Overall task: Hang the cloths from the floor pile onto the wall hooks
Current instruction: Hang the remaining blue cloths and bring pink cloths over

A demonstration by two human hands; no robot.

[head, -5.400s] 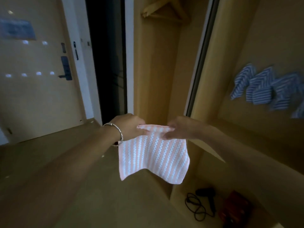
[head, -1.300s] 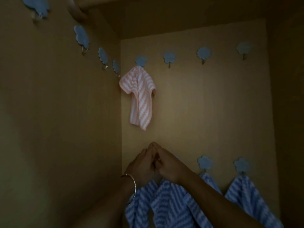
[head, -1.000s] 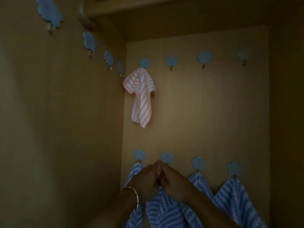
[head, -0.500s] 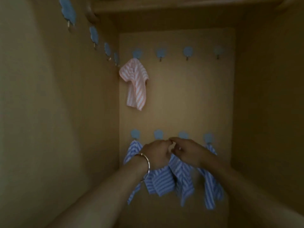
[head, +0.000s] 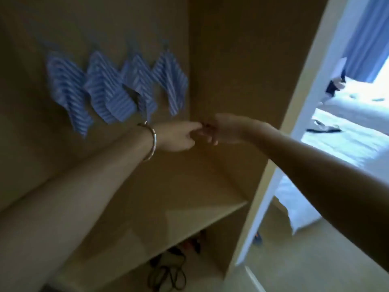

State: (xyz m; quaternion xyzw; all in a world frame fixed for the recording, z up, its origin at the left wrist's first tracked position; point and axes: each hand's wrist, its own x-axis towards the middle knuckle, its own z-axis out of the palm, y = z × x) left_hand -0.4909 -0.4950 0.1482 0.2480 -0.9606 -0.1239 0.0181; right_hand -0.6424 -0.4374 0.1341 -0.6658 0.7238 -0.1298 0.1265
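Both hands are off the wall hooks now: left hand [head: 176,135] and right hand [head: 225,129] meet in mid-air, fingers [head: 210,140] loosely curled, holding no cloth. Four blue striped cloths [head: 117,87] hang upper left. The view has swung right; the pink cloth (hung earlier) and the floor pile are out of sight.

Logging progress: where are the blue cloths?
Head view, upper left: four blue cloths hang in a row on the closet wall, above the left hand and shelf.
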